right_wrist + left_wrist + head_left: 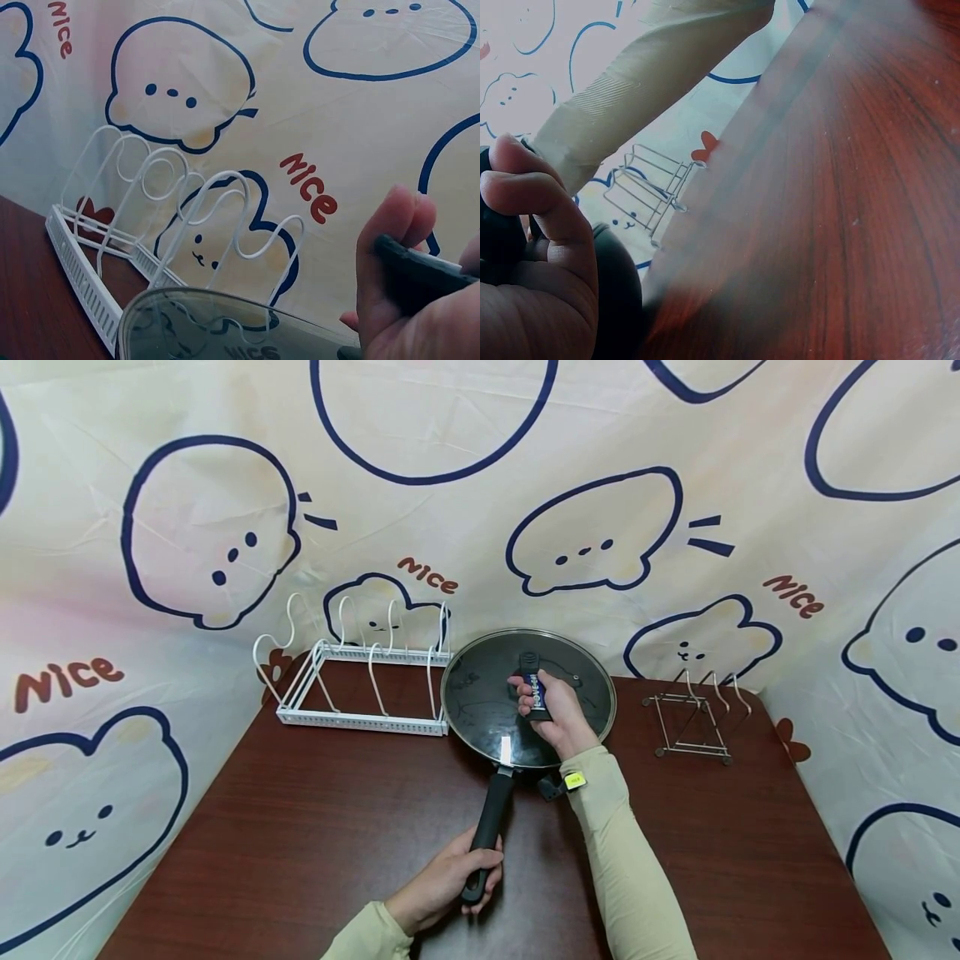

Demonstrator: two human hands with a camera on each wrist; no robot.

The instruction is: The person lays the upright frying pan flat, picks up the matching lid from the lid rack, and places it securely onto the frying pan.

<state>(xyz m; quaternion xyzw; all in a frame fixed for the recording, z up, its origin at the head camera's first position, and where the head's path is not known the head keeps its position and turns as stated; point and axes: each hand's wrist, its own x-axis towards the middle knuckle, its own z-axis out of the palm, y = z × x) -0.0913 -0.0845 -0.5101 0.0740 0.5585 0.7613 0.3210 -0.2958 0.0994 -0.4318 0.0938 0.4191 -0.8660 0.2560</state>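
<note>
A frying pan [619, 292] stands at the middle back of the brown table, its black handle [495, 814] pointing toward me. My left hand [450, 872] grips that handle near its end. On top of the pan sits a round glass lid [480, 693] with a metal rim, which hides most of the pan. My right hand [561, 714] grips the lid's upright black handle [530, 662], which bears a blue label. In the right wrist view the lid's edge shows below my fingers.
To the left of the pan, close to the lid's rim, stands a white wire rack [360, 720] with curved dividers. A smaller metal rack [693, 747] stands at the back right. Patterned cloth [465, 527] walls in the table's back and sides.
</note>
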